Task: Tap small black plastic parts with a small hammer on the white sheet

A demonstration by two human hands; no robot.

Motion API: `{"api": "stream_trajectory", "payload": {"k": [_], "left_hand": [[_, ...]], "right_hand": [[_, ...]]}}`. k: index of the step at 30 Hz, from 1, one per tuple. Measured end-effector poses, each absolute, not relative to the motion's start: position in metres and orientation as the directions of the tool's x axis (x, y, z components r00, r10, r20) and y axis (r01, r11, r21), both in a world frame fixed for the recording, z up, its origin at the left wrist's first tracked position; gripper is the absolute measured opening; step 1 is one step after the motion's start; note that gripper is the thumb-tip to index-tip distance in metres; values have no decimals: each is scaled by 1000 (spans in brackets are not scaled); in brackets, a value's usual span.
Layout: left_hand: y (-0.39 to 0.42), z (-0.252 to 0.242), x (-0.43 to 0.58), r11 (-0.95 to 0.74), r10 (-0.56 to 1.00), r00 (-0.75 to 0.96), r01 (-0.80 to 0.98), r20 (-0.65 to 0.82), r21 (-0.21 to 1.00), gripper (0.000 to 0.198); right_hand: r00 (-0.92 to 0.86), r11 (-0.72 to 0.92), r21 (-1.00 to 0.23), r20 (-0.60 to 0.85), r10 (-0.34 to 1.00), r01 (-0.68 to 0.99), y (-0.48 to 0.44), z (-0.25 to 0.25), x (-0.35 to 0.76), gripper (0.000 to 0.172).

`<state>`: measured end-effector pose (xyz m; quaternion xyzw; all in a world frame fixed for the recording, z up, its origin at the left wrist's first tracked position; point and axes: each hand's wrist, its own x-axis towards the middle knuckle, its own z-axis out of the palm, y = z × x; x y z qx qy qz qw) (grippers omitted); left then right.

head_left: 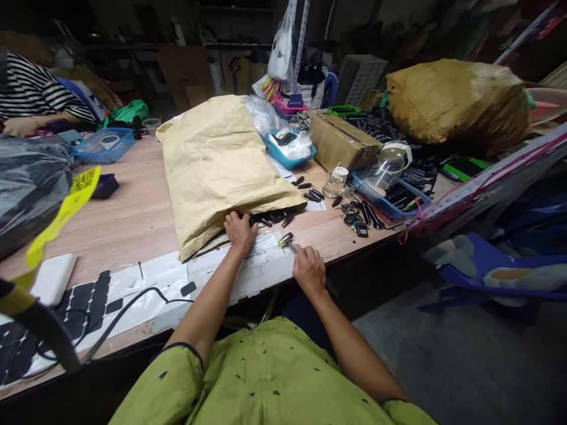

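Note:
A large tan paper sack [221, 159] lies on the wooden table with its mouth toward me. My left hand [241, 234] is at the lower edge of that mouth, fingers bent and close together; their tips and whatever they grip are hidden. Short black tube-like pieces [266, 222] lie beside these fingers, partly under the sack's edge. In my right hand [309, 270], closed around the handle, is a small hammer [286, 239] with a yellow-green face and a dark head. Its head is over the table's front edge, near a clear plastic strip [266, 243].
Right of the sack are a glass jar [335, 182], a blue basket [398, 200], keys [353, 213] and a cardboard box [343, 140]. At left stand a white block [55, 277] and a black cable [146, 290]. A person in striped sleeves [39, 88] sits at far left.

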<state>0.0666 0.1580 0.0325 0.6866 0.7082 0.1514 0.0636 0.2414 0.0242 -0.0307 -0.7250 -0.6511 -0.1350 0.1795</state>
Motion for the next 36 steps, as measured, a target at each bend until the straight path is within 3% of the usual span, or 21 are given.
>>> {"api": "stream_trajectory", "payload": {"k": [4, 11, 19, 28, 36], "left_hand": [[159, 23, 65, 13, 986, -75, 926, 150, 377, 16], [125, 8, 24, -198, 964, 73, 837, 254, 511, 4], [66, -7, 12, -262, 965, 218, 769, 145, 583, 11], [63, -10, 15, -278, 960, 245, 747, 138, 604, 12], [63, -11, 18, -272, 961, 238, 744, 138, 611, 12]], "right_hand": [[118, -81, -105, 417, 901, 991, 25, -31, 241, 35], [136, -76, -161, 402, 905, 984, 25, -28, 240, 36], [151, -82, -181, 411, 899, 980, 26, -27, 245, 36], [206, 25, -501, 400, 893, 865, 19, -14, 247, 38], [11, 236, -641, 357, 934, 730, -3, -2, 215, 35]]}}
